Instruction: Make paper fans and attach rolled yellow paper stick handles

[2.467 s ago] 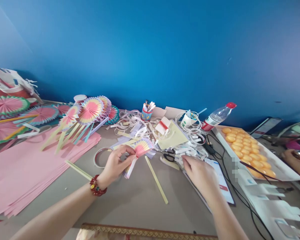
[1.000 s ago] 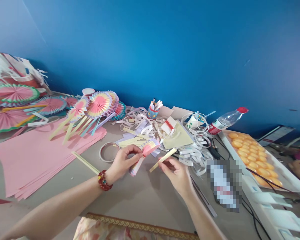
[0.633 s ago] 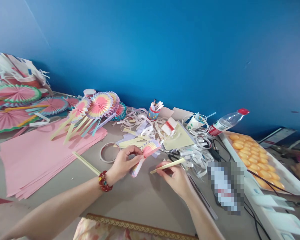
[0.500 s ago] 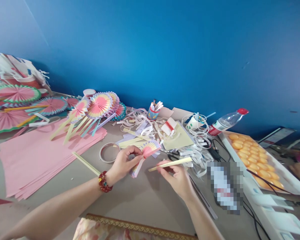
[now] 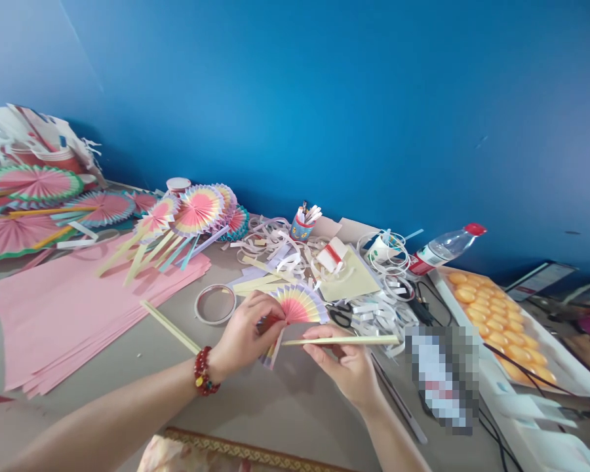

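Note:
My left hand (image 5: 253,334) pinches a pleated paper fan (image 5: 302,305) at its gathered middle. The fan is pink at the centre, then yellow, with a lilac edge; its upper part is spread and a narrower part hangs below my fingers. In my right hand (image 5: 347,367) is a pale yellow folded paper strip (image 5: 356,340), held nearly level between thumb and fingers. Its left end points at the fan's middle, close by; I cannot tell whether they touch. A second yellow paper strip (image 5: 170,326) lies on the table by my left wrist.
A tape roll (image 5: 215,304) lies beyond my left hand. Pink paper sheets (image 5: 73,308) and finished paper fans (image 5: 199,210) are at left. Paper scraps (image 5: 378,313), a pen cup (image 5: 302,226), a bottle (image 5: 445,249) and an orange-patterned box (image 5: 496,321) stand farther right.
The fan in my left hand has spread wider. The strip in my right hand has turned from slanting to nearly level, and its left end is nearer the fan's middle.

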A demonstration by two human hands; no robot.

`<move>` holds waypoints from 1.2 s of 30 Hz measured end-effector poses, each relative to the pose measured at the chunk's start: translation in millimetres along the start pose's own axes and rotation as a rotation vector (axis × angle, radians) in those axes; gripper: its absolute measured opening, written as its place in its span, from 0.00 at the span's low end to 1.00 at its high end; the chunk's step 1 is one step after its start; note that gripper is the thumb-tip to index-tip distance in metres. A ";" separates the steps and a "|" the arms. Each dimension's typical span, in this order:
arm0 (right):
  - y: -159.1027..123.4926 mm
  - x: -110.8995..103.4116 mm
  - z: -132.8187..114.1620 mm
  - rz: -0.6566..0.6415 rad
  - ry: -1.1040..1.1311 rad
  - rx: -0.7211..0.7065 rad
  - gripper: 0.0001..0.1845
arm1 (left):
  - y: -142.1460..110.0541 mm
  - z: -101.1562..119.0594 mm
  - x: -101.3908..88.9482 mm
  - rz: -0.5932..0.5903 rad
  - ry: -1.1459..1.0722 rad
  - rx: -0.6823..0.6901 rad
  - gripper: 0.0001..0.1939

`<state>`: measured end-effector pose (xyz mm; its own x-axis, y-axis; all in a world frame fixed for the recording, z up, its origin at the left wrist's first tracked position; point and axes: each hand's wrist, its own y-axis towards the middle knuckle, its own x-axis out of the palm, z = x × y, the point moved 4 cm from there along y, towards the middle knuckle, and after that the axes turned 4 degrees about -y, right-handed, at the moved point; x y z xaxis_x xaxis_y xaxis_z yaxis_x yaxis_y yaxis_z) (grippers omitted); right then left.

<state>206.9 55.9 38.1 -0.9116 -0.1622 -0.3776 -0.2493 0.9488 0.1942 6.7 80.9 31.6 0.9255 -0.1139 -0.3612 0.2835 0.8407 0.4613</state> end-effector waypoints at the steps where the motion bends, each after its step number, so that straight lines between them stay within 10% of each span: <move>1: -0.1 0.0 0.6 0.019 -0.006 -0.011 0.03 | 0.1 0.4 -0.5 0.004 0.000 0.000 0.03; 36: 10.3 -6.8 5.9 0.175 0.021 0.016 0.06 | 2.1 -7.5 4.9 -0.133 -0.110 -0.340 0.03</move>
<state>212.4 68.4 37.3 -0.9473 0.0007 -0.3204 -0.0807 0.9673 0.2406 9.9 86.1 24.7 0.9131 -0.2743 -0.3017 0.3203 0.9404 0.1143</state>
